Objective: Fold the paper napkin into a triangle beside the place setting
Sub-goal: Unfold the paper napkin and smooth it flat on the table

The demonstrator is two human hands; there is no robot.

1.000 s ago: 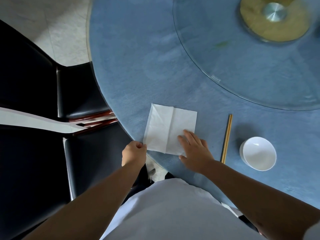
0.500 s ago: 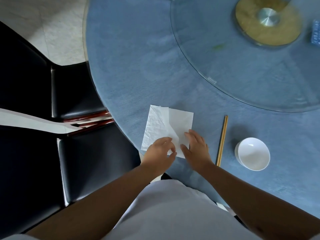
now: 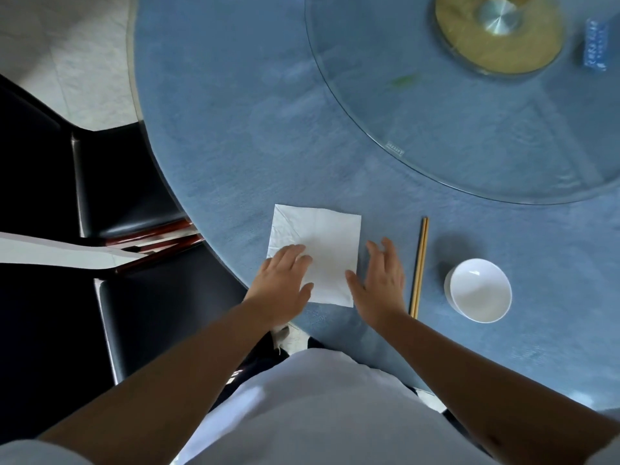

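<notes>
A white paper napkin (image 3: pixel 322 245) lies flat near the front edge of the round blue table (image 3: pixel 235 129), with a diagonal crease across its left part. My left hand (image 3: pixel 283 283) rests palm down on the napkin's near left corner, fingers spread. My right hand (image 3: pixel 380 280) is flat and spread just right of the napkin; only its thumb reaches the near right edge. To the right lie a pair of wooden chopsticks (image 3: pixel 420 263) and then a white bowl (image 3: pixel 479 290).
A glass turntable (image 3: pixel 436 129) with a gold hub (image 3: pixel 496 31) covers the table's far right; a blue packet (image 3: pixel 595 45) sits on it. Black chairs (image 3: pixel 127 182) stand left of the table edge. My white shirt (image 3: pixel 302 414) fills the bottom.
My left hand brought the napkin's left corner over and now presses flat on it. My right hand slid off the napkin to its right side. The napkin lies flatter.
</notes>
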